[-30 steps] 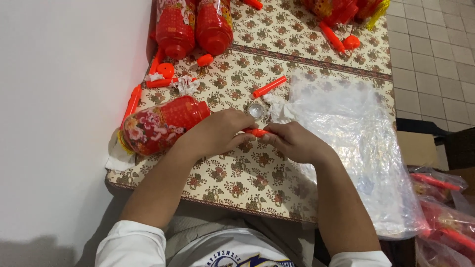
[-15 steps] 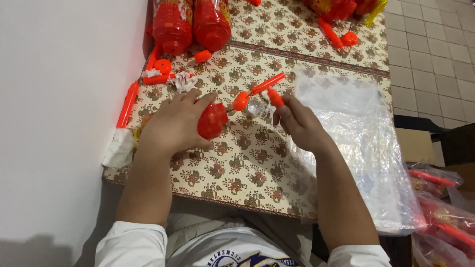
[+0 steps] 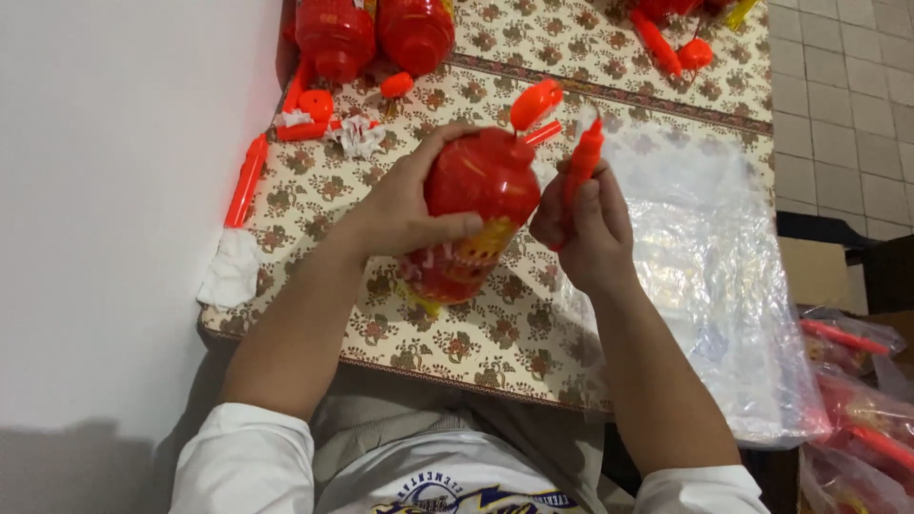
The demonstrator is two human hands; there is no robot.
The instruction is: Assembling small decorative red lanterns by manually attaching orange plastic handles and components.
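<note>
The left hand (image 3: 405,214) grips a red paper lantern (image 3: 471,205) above the patterned surface (image 3: 476,333), its fingers wrapped around it — the right hand (image 3: 586,224), just beside, holds an upright orange stick (image 3: 583,162) in closed fingers.

We saw a person from above, both arms bare from the hands up past the elbows. The left hand (image 3: 405,205) and the right hand (image 3: 586,224) wore no gloves, rings or watch that we could make out. The sleeves (image 3: 243,457) were white and short, ending above the elbows on both sides. The shirt (image 3: 457,476) was white too, with a printed design on the chest in dark blue and yellow, partly cut off by the frame's lower edge. Below the table edge we glimpsed grey-beige trousers (image 3: 400,409) across the lap.
</note>
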